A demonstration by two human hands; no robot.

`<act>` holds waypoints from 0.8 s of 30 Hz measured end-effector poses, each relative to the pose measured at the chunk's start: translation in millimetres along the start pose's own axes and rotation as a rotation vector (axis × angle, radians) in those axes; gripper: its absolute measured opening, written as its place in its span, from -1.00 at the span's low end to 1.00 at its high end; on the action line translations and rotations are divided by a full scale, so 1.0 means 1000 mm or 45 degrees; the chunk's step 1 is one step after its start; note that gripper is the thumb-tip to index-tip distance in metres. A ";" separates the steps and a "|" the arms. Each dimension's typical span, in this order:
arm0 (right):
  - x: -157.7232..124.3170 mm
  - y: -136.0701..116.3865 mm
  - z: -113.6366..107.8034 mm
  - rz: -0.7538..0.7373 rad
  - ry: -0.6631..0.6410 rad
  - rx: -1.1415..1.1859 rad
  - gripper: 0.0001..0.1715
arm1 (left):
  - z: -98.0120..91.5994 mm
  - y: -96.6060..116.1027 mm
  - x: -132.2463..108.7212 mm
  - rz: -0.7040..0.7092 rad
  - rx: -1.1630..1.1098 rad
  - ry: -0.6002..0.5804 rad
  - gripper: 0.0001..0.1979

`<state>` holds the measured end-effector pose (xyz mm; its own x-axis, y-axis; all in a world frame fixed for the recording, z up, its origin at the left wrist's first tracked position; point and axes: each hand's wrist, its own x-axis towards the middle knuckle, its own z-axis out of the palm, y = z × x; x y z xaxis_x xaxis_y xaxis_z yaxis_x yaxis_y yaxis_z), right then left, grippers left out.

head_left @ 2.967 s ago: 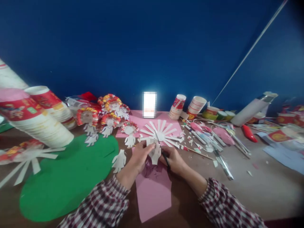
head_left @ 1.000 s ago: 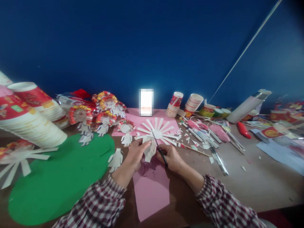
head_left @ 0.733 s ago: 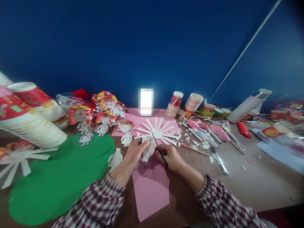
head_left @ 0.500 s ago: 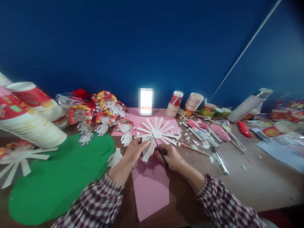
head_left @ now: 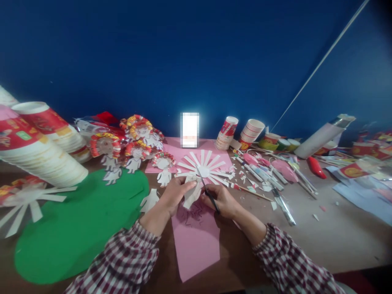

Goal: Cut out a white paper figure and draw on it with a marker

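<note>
White paper cutout [head_left: 191,198] is at the centre of my view, held up just above a pink sheet [head_left: 197,253] marked with dark lines. I have the left hand [head_left: 174,196] clamped on it, thumb lying over its upper part. My right hand [head_left: 225,202] is closed around the black handles of the scissors [head_left: 210,198], whose blades slant up and leftward close to the cutout's right side; from here I can't tell whether they are gripping the paper. Just beyond the hands I see a white fan of strips [head_left: 204,171], partly over a rear pink sheet [head_left: 171,149]. Near my left wrist a white paper figure [head_left: 149,200] lies beside a green sheet [head_left: 79,224]. To my right, a thin wooden stick [head_left: 257,194] lies on the desk [head_left: 306,241], among paper scraps and markers.
</note>
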<state>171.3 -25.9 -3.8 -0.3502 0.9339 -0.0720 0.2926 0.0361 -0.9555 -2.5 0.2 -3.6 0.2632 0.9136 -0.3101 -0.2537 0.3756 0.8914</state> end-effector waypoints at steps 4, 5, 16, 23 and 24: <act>0.000 0.000 -0.001 -0.021 -0.033 -0.005 -0.71 | 0.000 0.000 0.000 0.013 0.025 -0.021 -0.76; 0.000 0.000 -0.001 -0.026 -0.040 -0.010 -0.71 | 0.000 -0.001 0.000 0.018 0.028 -0.029 -0.75; 0.000 0.000 -0.003 -0.048 -0.074 -0.031 -0.71 | -0.001 0.000 0.001 -0.010 0.029 -0.047 -0.73; 0.000 0.001 -0.003 -0.045 -0.086 -0.041 -0.70 | 0.001 0.002 -0.001 -0.031 -0.013 -0.050 -0.72; 0.000 0.001 -0.004 -0.046 -0.084 -0.055 -0.70 | 0.000 0.002 -0.001 -0.033 -0.010 -0.050 -0.72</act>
<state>174.8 -24.7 -3.6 -0.4183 0.9065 -0.0575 0.3160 0.0859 -0.9449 -2.9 -0.3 -1.7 0.3061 0.8968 -0.3196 -0.2534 0.4003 0.8807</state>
